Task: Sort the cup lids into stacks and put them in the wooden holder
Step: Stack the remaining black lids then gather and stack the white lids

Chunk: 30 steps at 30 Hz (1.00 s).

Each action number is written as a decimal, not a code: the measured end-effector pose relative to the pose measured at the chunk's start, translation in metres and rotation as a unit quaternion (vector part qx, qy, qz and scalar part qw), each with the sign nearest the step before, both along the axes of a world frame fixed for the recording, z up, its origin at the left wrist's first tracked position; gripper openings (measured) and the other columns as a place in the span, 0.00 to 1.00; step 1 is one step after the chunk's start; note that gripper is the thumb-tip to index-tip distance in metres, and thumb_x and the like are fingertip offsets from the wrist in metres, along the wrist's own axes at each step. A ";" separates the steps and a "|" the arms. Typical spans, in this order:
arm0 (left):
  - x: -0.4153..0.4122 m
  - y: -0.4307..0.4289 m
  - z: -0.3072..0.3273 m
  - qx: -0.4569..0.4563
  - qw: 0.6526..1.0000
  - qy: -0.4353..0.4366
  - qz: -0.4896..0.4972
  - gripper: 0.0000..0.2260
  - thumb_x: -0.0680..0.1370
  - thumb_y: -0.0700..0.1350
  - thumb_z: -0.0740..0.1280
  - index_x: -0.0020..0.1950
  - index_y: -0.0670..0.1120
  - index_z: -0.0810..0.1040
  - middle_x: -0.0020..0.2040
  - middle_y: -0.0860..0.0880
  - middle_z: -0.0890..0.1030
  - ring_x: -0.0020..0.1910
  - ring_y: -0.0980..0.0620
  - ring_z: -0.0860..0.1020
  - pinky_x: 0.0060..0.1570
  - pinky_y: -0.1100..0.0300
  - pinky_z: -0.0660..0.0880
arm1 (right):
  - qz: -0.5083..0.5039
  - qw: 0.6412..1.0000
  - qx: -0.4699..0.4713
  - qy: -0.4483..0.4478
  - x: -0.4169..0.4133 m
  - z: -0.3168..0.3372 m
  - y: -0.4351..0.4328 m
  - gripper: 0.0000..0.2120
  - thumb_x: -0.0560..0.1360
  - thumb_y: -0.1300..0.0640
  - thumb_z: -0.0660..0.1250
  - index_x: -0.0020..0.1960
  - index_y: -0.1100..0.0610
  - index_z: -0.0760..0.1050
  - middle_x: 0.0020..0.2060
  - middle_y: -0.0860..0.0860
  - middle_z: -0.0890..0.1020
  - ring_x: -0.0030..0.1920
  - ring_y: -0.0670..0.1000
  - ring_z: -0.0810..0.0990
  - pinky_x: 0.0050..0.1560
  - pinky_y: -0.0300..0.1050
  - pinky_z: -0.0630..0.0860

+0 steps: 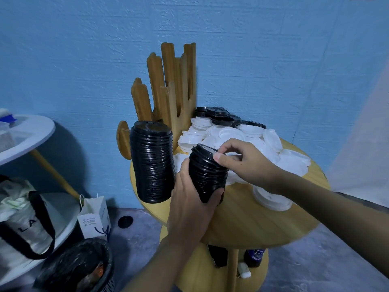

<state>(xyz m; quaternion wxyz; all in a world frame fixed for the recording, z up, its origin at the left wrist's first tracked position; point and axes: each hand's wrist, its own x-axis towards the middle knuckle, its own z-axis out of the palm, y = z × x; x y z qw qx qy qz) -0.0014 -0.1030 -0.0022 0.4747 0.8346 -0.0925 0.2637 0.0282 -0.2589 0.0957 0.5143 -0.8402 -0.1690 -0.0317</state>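
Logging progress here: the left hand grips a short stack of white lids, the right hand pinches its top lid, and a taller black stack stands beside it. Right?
Not quite. The head view shows the short stack in the left hand is black, not white. The right hand does pinch its top lid, and the taller black stack stands beside it.

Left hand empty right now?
No: the left hand grips a short stack of black lids, and the right hand pinches the top of that stack.
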 end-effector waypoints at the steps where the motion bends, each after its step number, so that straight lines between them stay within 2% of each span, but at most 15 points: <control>1: -0.001 0.000 0.001 0.005 1.000 -0.004 0.000 0.41 0.71 0.61 0.72 0.77 0.60 0.51 0.66 0.65 0.63 0.67 0.59 0.67 0.65 0.55 0.70 | 0.001 1.000 0.001 0.001 0.000 0.000 0.000 0.10 0.76 0.50 0.69 0.49 0.57 0.76 0.37 0.44 0.82 0.33 0.44 0.76 0.33 0.29 0.69; 3: -0.001 0.000 0.001 0.017 1.000 -0.008 0.000 0.42 0.72 0.60 0.72 0.77 0.62 0.48 0.66 0.66 0.61 0.70 0.58 0.66 0.67 0.56 0.68 | 0.000 1.000 0.002 0.005 0.000 0.000 -0.001 0.10 0.76 0.50 0.69 0.50 0.57 0.77 0.43 0.47 0.83 0.38 0.49 0.81 0.40 0.32 0.75; 5: 0.000 0.000 -0.001 0.022 1.000 -0.007 -0.002 0.41 0.73 0.59 0.73 0.78 0.60 0.50 0.68 0.62 0.65 0.70 0.57 0.67 0.67 0.50 0.71 | -0.002 1.000 0.009 0.010 0.001 0.000 -0.003 0.10 0.76 0.51 0.69 0.51 0.57 0.77 0.48 0.48 0.83 0.46 0.51 0.83 0.50 0.38 0.77; 6: 0.001 0.000 -0.001 0.021 1.000 -0.005 0.000 0.40 0.73 0.59 0.73 0.78 0.59 0.52 0.68 0.61 0.66 0.69 0.56 0.68 0.66 0.47 0.72 | 0.000 1.000 0.009 0.010 0.001 0.000 -0.004 0.09 0.77 0.51 0.69 0.52 0.55 0.78 0.49 0.48 0.83 0.48 0.50 0.83 0.52 0.39 0.77; 10: 0.002 0.000 -0.004 0.003 1.000 -0.009 -0.002 0.37 0.72 0.60 0.74 0.73 0.60 0.56 0.63 0.61 0.68 0.63 0.57 0.71 0.61 0.46 0.75 | 0.025 0.999 -0.042 -0.009 0.002 0.002 -0.005 0.09 0.77 0.52 0.68 0.56 0.52 0.78 0.48 0.44 0.82 0.44 0.37 0.80 0.44 0.29 0.73; 12: 0.002 0.000 -0.004 0.001 1.000 -0.015 0.001 0.35 0.72 0.58 0.75 0.71 0.65 0.56 0.59 0.63 0.69 0.60 0.59 0.71 0.60 0.49 0.75 | 0.039 0.996 -0.076 -0.020 0.002 0.002 -0.006 0.11 0.78 0.52 0.67 0.59 0.52 0.78 0.47 0.41 0.81 0.42 0.33 0.78 0.43 0.26 0.70; 14: 0.001 0.000 -0.004 -0.004 1.000 -0.016 0.001 0.37 0.71 0.57 0.76 0.66 0.73 0.52 0.57 0.68 0.68 0.58 0.62 0.70 0.58 0.53 0.74 | 0.047 0.994 -0.095 -0.023 0.005 0.001 -0.007 0.12 0.78 0.51 0.67 0.60 0.50 0.78 0.48 0.39 0.81 0.43 0.32 0.77 0.45 0.27 0.70; 16: 0.001 0.000 -0.004 -0.007 1.000 -0.011 -0.001 0.41 0.71 0.57 0.76 0.70 0.71 0.49 0.62 0.70 0.67 0.62 0.60 0.70 0.60 0.52 0.74 | 0.057 0.992 -0.113 -0.018 0.008 0.002 -0.007 0.11 0.78 0.50 0.67 0.59 0.48 0.78 0.49 0.39 0.81 0.46 0.36 0.79 0.47 0.31 0.72; 18: 0.001 -0.001 -0.005 0.001 1.000 -0.007 0.001 0.44 0.72 0.57 0.75 0.76 0.64 0.47 0.70 0.63 0.66 0.69 0.54 0.69 0.65 0.48 0.73 | 0.075 0.988 -0.136 -0.014 0.012 0.004 -0.007 0.11 0.77 0.50 0.68 0.59 0.47 0.78 0.51 0.45 0.82 0.51 0.45 0.80 0.54 0.41 0.76; 20: 0.001 0.000 -0.005 0.014 1.000 -0.013 -0.001 0.45 0.72 0.57 0.74 0.77 0.63 0.45 0.69 0.64 0.62 0.69 0.57 0.66 0.65 0.52 0.71 | 0.094 0.983 -0.159 -0.019 0.016 0.007 -0.008 0.11 0.77 0.52 0.68 0.60 0.49 0.78 0.54 0.49 0.81 0.54 0.53 0.79 0.59 0.47 0.76; 23: 0.001 0.000 -0.004 0.030 0.999 -0.019 -0.007 0.44 0.73 0.59 0.72 0.76 0.67 0.43 0.67 0.64 0.62 0.65 0.63 0.64 0.64 0.52 0.71 | 0.120 0.975 -0.186 -0.028 0.020 0.012 -0.010 0.12 0.78 0.54 0.68 0.61 0.51 0.77 0.54 0.46 0.80 0.54 0.48 0.78 0.56 0.41 0.75; 27: 0.000 0.000 -0.003 0.045 0.999 -0.007 0.005 0.43 0.73 0.60 0.71 0.75 0.69 0.43 0.70 0.55 0.68 0.65 0.54 0.70 0.62 0.47 0.74 | 0.126 0.967 -0.218 -0.048 0.024 0.010 -0.009 0.11 0.78 0.49 0.67 0.60 0.46 0.76 0.57 0.40 0.79 0.59 0.41 0.75 0.59 0.41 0.75; 30: 0.001 0.000 -0.004 0.055 0.998 -0.002 0.005 0.40 0.73 0.61 0.70 0.76 0.69 0.47 0.69 0.54 0.68 0.66 0.50 0.71 0.62 0.46 0.74 | 0.126 0.961 -0.237 -0.069 0.024 0.004 -0.006 0.11 0.78 0.47 0.65 0.60 0.42 0.74 0.58 0.39 0.77 0.57 0.36 0.73 0.53 0.32 0.70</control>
